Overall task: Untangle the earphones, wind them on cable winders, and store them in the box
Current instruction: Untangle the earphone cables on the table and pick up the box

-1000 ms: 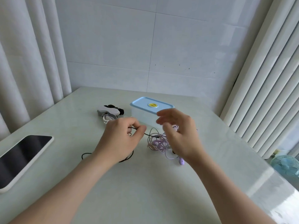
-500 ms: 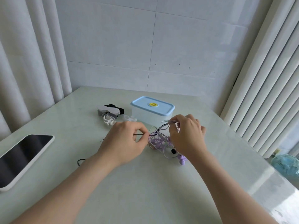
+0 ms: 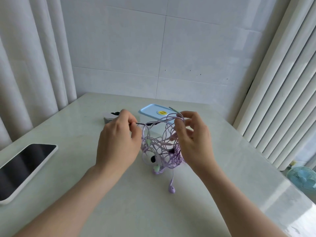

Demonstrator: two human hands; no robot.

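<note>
Head view, looking down over both forearms.

- Table [image 3: 153,211]: pale and glossy, set against a tiled wall [image 3: 119,48]. Curtains [image 3: 25,65] are seen along the left and right sides.
- Earphones [image 3: 160,147]: a loose tangle of purple loops with black and pale green parts mixed in. It is held up between the two hands over the middle of the table.
- Purple earbud [image 3: 171,189]: hangs lowest on a single strand, toward the near edge. Whether it touches the table cannot be told.
- Left hand [image 3: 118,142]: fingers curled. A black cable [image 3: 148,124] is pinched between thumb and fingertips and runs taut to the right into the top of the tangle.
- Right hand [image 3: 193,142]: fingers curled, with several purple loops gripped at the upper right of the tangle. A thin plug end is seen sticking up past the fingers.
- Box [image 3: 145,124]: clear, with a light blue lid [image 3: 153,112] carrying a round yellow mark. The lid is on. It is placed near the far edge, directly behind the tangle and apart from it.
- Cable winders [image 3: 109,116]: small grey, white and black pieces just left of the box, partly hidden behind the left hand. Their number cannot be told.
- Phone [image 3: 25,166]: lies flat at the left edge, with a dark screen and a white rim.
- Fan [image 3: 302,178]: light blue, seen low beyond the right edge.
</note>
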